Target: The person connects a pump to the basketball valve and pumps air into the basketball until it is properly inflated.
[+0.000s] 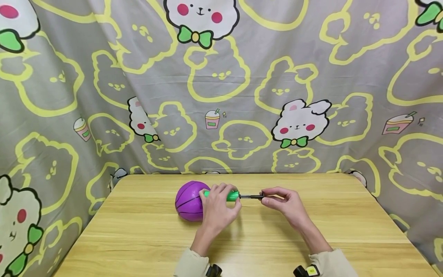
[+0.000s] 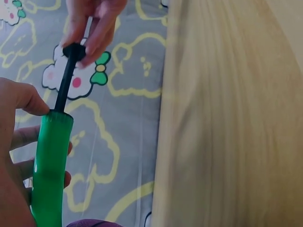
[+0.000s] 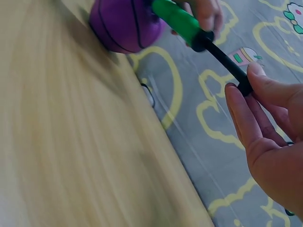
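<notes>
A green hand pump [image 1: 233, 196] lies level above the table, its black plunger rod [image 1: 250, 196] drawn out to the right. My left hand [image 1: 219, 206] grips the green barrel, with the fingers over the top and the thumb near the rod end. Between thumb and fingers my right hand [image 1: 288, 206] pinches the black handle [image 3: 245, 88] at the rod's end. A purple ball [image 1: 189, 202] with black basketball lines sits against the pump's left end. The left hand hides where the pump meets the ball.
The wooden table [image 1: 145, 246] stretches out under both hands. Behind it hangs a grey curtain [image 1: 242, 84] printed with yellow outlines and white rabbits, reaching round both sides. A dark camera strap sits at each beige sleeve [image 1: 194, 263].
</notes>
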`<action>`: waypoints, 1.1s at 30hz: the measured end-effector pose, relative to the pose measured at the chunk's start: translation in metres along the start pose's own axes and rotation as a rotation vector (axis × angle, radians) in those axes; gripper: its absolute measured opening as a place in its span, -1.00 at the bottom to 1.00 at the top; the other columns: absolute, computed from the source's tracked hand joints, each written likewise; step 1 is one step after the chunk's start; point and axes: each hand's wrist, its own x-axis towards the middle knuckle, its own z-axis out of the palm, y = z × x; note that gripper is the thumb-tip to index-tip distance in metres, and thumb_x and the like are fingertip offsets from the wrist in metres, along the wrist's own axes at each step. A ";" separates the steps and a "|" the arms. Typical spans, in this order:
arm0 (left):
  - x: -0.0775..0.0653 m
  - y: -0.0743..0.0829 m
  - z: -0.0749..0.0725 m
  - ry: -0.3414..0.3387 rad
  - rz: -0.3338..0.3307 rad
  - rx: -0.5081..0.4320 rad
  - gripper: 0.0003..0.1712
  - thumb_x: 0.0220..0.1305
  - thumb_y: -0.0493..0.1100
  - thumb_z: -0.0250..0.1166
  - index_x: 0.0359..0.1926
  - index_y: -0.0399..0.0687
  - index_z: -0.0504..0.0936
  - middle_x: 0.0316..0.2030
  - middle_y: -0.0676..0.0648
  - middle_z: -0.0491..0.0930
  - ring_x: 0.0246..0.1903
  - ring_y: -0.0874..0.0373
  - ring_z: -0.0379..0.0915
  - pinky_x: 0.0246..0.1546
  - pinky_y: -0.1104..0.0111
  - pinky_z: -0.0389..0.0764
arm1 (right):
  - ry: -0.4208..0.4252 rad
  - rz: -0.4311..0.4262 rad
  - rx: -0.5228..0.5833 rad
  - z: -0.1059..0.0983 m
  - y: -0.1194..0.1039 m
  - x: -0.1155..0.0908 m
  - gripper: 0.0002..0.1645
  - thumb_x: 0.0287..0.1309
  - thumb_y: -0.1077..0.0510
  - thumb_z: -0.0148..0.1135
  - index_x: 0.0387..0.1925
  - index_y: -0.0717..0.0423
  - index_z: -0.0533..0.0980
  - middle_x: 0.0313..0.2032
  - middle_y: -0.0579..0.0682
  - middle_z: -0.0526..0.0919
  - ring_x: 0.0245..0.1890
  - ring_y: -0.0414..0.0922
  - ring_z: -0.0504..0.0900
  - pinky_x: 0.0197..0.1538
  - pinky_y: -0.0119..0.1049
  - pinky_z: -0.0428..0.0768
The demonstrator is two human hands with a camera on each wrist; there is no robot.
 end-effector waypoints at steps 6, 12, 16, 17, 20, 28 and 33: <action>-0.002 0.008 0.003 -0.016 0.007 0.012 -0.79 0.09 0.03 0.38 -0.20 0.23 0.67 -0.23 0.16 0.65 -0.18 0.14 0.47 -0.02 -0.11 0.22 | 0.015 0.014 0.036 0.014 0.004 -0.001 -0.54 0.11 0.40 0.45 0.04 0.54 0.56 -0.03 0.16 0.74 -0.05 -0.06 0.77 0.01 -0.13 0.67; -0.005 0.013 0.006 -0.022 0.040 0.025 -0.79 0.09 0.03 0.36 -0.20 0.23 0.67 -0.24 0.16 0.64 -0.21 0.14 0.48 -0.06 -0.10 0.22 | 0.014 0.026 0.055 0.026 0.007 -0.002 -0.54 0.12 0.42 0.44 0.04 0.58 0.54 0.04 0.32 0.67 -0.02 -0.06 0.76 0.02 -0.14 0.67; -0.004 0.011 0.004 -0.010 0.050 0.037 -0.78 0.06 0.03 0.37 -0.21 0.25 0.67 -0.25 0.18 0.63 -0.20 0.16 0.47 -0.04 -0.09 0.22 | -0.001 0.033 0.044 0.031 0.007 -0.001 -0.54 0.14 0.37 0.45 0.05 0.53 0.56 0.07 0.33 0.64 0.00 -0.04 0.75 0.03 -0.14 0.67; -0.004 0.010 0.003 -0.012 0.049 0.033 -0.78 0.06 0.04 0.37 -0.21 0.26 0.67 -0.25 0.19 0.63 -0.20 0.16 0.47 -0.04 -0.09 0.22 | -0.006 0.029 0.034 0.031 0.006 -0.001 -0.54 0.14 0.35 0.45 0.05 0.51 0.56 0.07 0.32 0.64 0.00 -0.04 0.75 0.03 -0.14 0.67; -0.002 0.008 0.000 -0.017 0.052 0.015 -0.78 0.06 0.04 0.38 -0.21 0.27 0.67 -0.25 0.20 0.63 -0.19 0.18 0.48 -0.03 -0.08 0.23 | -0.022 0.018 -0.004 0.029 0.003 0.000 -0.54 0.14 0.31 0.47 0.05 0.45 0.58 0.05 0.29 0.65 0.01 -0.02 0.75 0.02 -0.15 0.67; 0.001 -0.001 -0.005 -0.014 0.001 -0.007 -0.77 0.06 0.04 0.40 -0.20 0.27 0.68 -0.21 0.20 0.64 -0.16 0.18 0.49 -0.01 -0.06 0.24 | -0.029 0.041 -0.044 0.012 -0.007 0.000 -0.52 0.14 0.28 0.48 0.07 0.41 0.58 0.04 0.21 0.67 0.00 -0.01 0.75 0.02 -0.14 0.68; 0.004 -0.008 -0.008 -0.001 -0.018 -0.016 -0.78 0.07 0.04 0.41 -0.21 0.25 0.68 -0.21 0.19 0.65 -0.15 0.16 0.51 -0.02 -0.06 0.24 | -0.017 0.045 -0.054 -0.005 -0.011 -0.003 -0.51 0.16 0.29 0.46 0.10 0.41 0.56 0.04 0.14 0.68 -0.01 -0.05 0.75 0.05 -0.16 0.66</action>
